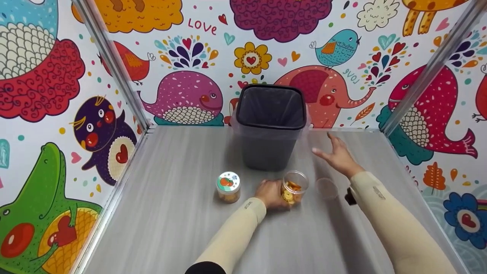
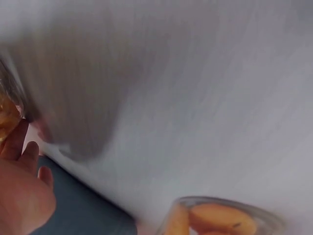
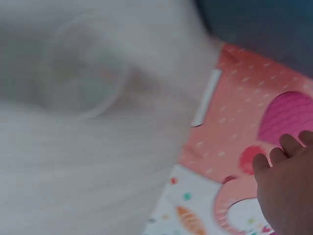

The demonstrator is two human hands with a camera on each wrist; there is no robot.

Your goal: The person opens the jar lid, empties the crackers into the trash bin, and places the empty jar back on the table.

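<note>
My left hand (image 1: 271, 195) grips a clear plastic jar (image 1: 295, 187) from its left side. The jar stands upright without a lid, and yellow-orange snack pieces (image 1: 291, 195) lie inside. At the left edge of the left wrist view, my fingers (image 2: 30, 155) touch the jar (image 2: 9, 110). My right hand (image 1: 339, 156) is raised to the right of the bin, thumb and fingers spread, holding nothing. Below it on the table lies a clear round lid (image 1: 327, 188), blurred in the right wrist view. A second jar (image 1: 228, 187), with a printed white and green lid, stands left of my left hand.
A dark bin (image 1: 266, 148) with a translucent liner stands behind the jars, near the back wall. The grey table (image 1: 179, 198) is bounded by walls with cartoon animals and metal corner rails (image 1: 114, 64).
</note>
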